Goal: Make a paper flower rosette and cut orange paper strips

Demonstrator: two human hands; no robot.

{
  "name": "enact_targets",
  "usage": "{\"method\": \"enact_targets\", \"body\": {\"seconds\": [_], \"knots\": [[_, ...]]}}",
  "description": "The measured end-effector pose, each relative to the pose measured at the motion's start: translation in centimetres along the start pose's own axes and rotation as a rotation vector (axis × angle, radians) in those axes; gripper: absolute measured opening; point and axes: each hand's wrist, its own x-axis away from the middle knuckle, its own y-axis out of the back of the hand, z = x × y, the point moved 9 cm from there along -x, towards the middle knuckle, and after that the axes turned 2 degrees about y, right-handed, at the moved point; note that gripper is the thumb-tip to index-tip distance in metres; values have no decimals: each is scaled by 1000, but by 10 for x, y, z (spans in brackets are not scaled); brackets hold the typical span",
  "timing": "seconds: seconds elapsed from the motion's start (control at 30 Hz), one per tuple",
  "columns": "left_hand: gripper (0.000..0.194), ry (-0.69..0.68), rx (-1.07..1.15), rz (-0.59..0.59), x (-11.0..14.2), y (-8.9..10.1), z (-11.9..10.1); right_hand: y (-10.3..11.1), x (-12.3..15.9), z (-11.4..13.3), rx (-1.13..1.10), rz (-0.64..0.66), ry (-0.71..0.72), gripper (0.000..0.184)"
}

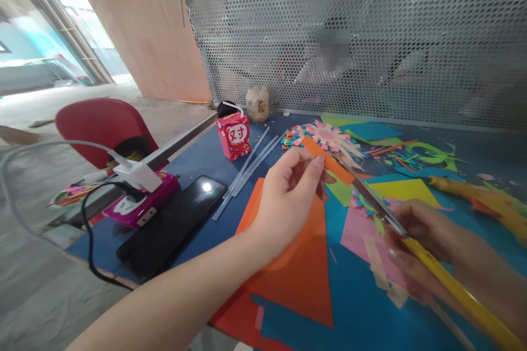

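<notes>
My left hand [288, 186] pinches a strip of orange paper [333, 167] between thumb and fingertips, above the table. Scissors [376, 197] with yellow handles are gripped in my right hand [436, 247], their blades reaching up to the strip's right side. Whether the blades touch the paper is hard to tell. Beneath my left hand lies a large orange sheet [304, 263]. Under the scissors, a pink sheet [356, 233] rests on blue paper [358, 307], partly hidden by my right hand. Pink paper flowers [327, 134] sit just beyond the strip.
Left of my hands are a black phone [173, 230], a purple power strip [140, 208] with a white charger, clear glue sticks [247, 167] and a red drink box [233, 137]. A yellow glue gun [473, 194] lies right, near green paper scraps [432, 156]. Perforated metal [263, 27] borders the back.
</notes>
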Motion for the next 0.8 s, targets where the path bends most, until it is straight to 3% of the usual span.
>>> {"method": "enact_targets", "body": {"seconds": [0.27,0.57,0.8], "knots": [[21,4,2,-3,0,0,0,3,0,1,43,-30,37,22],[21,8,9,13,0,-2,1,3,0,-1,142,-16,29,12],[20,13,1,23,1,-3,1,-1,1,-6,107,14,5,18]]}}
